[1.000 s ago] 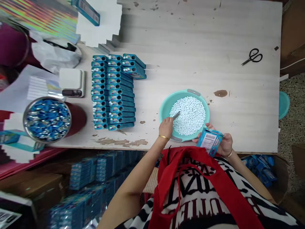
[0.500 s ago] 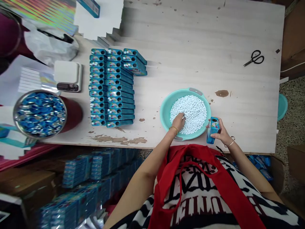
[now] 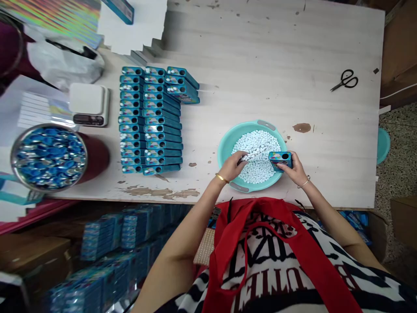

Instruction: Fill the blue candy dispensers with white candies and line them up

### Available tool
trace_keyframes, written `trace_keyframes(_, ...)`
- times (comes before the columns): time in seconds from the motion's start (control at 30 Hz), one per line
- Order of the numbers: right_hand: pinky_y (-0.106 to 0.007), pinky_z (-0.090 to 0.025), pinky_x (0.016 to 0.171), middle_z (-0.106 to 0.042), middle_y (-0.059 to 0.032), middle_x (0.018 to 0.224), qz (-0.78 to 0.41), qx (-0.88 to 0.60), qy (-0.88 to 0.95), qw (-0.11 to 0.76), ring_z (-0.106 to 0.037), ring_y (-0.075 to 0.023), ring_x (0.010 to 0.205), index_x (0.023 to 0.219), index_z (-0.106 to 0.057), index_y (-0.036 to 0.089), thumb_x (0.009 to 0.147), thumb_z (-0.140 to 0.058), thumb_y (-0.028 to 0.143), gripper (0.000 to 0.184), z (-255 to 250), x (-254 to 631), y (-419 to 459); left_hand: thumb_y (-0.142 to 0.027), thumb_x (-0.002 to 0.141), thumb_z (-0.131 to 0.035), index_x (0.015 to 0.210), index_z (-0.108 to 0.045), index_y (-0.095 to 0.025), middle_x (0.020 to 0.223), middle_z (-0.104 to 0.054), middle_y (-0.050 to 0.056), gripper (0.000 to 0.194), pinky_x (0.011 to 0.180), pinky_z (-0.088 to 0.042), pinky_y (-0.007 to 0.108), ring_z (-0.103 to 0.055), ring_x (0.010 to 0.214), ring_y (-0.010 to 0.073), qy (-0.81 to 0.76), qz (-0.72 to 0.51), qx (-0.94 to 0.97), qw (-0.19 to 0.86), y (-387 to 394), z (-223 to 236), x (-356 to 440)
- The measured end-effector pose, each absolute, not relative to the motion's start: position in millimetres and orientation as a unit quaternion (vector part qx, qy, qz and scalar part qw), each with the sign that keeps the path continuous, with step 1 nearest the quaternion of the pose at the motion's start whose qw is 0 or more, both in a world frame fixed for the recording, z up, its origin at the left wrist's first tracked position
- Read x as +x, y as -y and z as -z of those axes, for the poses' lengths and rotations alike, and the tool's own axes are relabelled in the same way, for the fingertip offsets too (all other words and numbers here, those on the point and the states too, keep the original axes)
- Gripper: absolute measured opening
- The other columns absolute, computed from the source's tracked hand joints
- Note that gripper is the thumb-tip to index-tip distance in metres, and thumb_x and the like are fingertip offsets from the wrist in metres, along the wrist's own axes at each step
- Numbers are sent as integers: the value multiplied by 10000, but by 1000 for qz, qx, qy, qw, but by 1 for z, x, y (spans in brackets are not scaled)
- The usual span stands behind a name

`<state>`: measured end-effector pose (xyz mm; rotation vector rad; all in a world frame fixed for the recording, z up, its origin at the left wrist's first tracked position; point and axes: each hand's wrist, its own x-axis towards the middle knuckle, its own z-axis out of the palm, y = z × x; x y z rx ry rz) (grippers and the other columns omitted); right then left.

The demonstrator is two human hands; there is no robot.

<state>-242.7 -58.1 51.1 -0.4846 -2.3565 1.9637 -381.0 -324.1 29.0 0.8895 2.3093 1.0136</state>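
A turquoise basin point(image 3: 224, 150) with grey handle pads holds a heap of small white pellets point(image 3: 257, 171). My left hand point(image 3: 232, 167) is over its left side, fingers curled and closed at the pellets. White pieces show at the fingertips, but whatever the fingers grip cannot be made out. My right hand point(image 3: 296, 169) grips a small blue box point(image 3: 279, 159) over the right side of the basin. The box lies tilted sideways, and a dark round hole shows in its end facing up.
Rows of similar blue boxes point(image 3: 163, 119), many with white pellets on top, stand left of the basin. Farther left are a white scale point(image 3: 87, 104) and a metal pot point(image 3: 86, 152) of blue-and-silver pieces. Scissors point(image 3: 344, 81) lie at the right.
My right hand has brought the blue box up and left from beside the basin to over its pellets, turning it sideways. My left hand has drawn slightly left within the basin.
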Motion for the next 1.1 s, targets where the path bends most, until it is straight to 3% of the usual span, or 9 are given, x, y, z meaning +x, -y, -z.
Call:
trace_keyframes(0.27,-457,-491,958,-610,-104,1130,-493,13,863,111,-578,-271,1078,1186,-548,237,893,-617,288,305,-43,-271,75,-318,964,-459,1195,-555,-179,1061,-659,79,286,836,-512,318,-635,914,192,-819,-245,438,280,337,-133,-403)
trace_keyframes(0.43,-499,-442,1012,-604,-115,1170,-444,62,890,89,-541,-297,1134,1248,-543,229,845,-541,190,405,-33,-274,87,-230,945,-433,1142,-561,-190,1091,-658,89,238,821,-509,339,-642,979,233,-827,-116,468,289,317,-161,-401)
trace_keyframes(0.53,-491,-437,1017,-596,-125,1181,-428,62,898,80,-529,-294,1146,1253,-544,218,834,-528,173,422,-29,-271,92,-183,928,-436,1148,-560,-210,1039,-656,89,254,760,-508,356,-652,917,254,-851,-53,446,273,303,-174,-391)
trace_keyframes(0.73,-492,-437,1014,-590,-125,1195,-419,56,903,73,-529,-296,1154,1268,-532,229,841,-512,178,431,-24,-269,94,-142,943,-375,1012,-608,-199,891,-611,111,250,752,-500,397,-635,878,273,-860,-36,454,231,284,-188,-371)
trace_keyframes(0.9,-497,-461,988,-594,-121,1165,-427,34,898,99,-547,-295,1113,1228,-549,229,822,-504,175,413,-20,-269,86,-189,965,-383,1050,-620,-217,958,-621,104,254,764,-492,391,-625,902,267,-871,-51,440,213,303,-172,-382)
trace_keyframes(1.0,-507,-474,988,-590,-116,1167,-451,-1,886,108,-553,-299,1121,1209,-552,246,833,-527,224,377,-20,-267,79,-240,967,-414,1198,-586,-223,1082,-630,106,289,788,-495,378,-619,970,268,-895,-47,394,203,324,-130,-402)
trace_keyframes(1.1,-515,-473,995,-606,-105,1170,-473,-60,871,120,-557,-300,1123,1189,-562,266,863,-592,317,332,-27,-264,71,-183,945,-405,1172,-606,-175,1089,-637,139,303,820,-491,383,-616,1012,282,-911,-5,344,228,335,-70,-418)
